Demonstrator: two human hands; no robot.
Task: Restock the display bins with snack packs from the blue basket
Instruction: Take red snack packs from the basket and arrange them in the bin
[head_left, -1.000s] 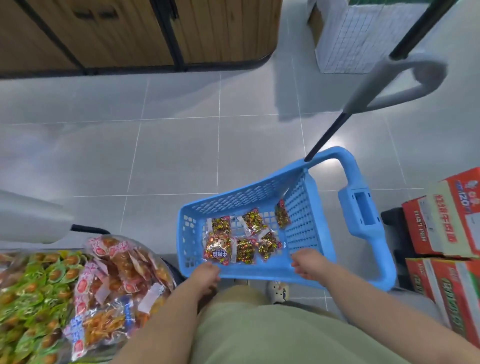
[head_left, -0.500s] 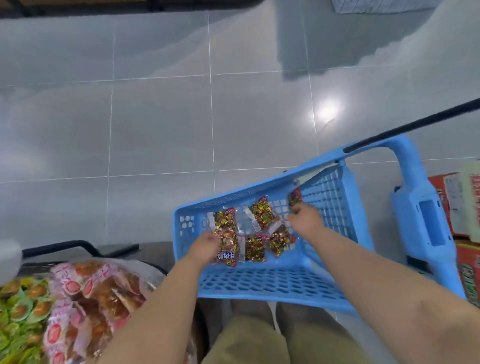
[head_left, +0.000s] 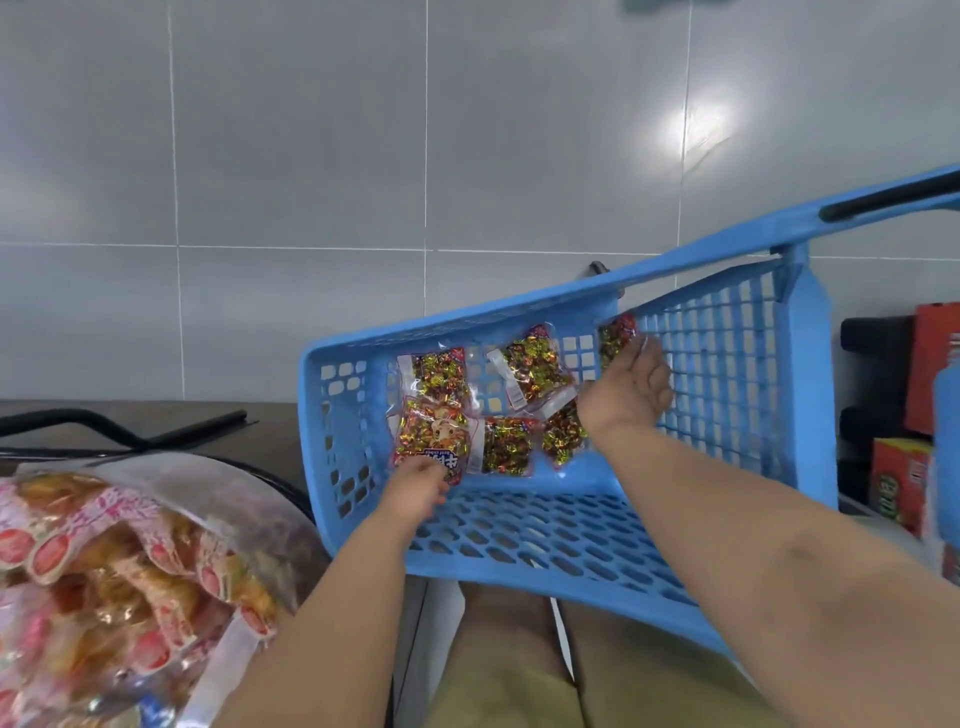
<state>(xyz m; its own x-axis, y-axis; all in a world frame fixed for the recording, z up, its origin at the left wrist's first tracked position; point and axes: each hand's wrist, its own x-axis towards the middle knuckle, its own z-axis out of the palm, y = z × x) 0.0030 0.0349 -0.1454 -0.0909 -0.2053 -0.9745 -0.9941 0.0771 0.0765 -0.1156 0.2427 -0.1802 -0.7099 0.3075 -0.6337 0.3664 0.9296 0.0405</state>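
Well to the left of the left grip (head_left: 415, 493) stands the display bin (head_left: 171, 473), heaped with pink and orange packets. It is the place these goods are bound for.

The step in hand looks like the pick-up inside the blue basket (head_left: 545, 530), which is tipped toward the person. The left grip is clenched on the near edge of the front pack (head_left: 431, 441), the one with the cartoon face. Four more snack packs (head_left: 530, 371) lie flat between the two grips and just beyond the left one.

The right grip (head_left: 628, 395) reaches into the far corner, fingertips on the corner pack (head_left: 615, 335), which leans against the mesh wall. Whether it has closed on that pack I cannot tell. Past the right grip, outside the basket, stand red cartons (head_left: 935, 364).

The next move likely calls for the right grip to firm its hold. Both packs then lift clear of the wall and swing left to the bin. These film packs are slick, so a pinch at the sealed edge seems safest.

A second ago both grips were at the basket's near rim. Half a second ago they had already reached these same two packs. Since then the packs have not shifted, and the view has drawn closer over the basket.
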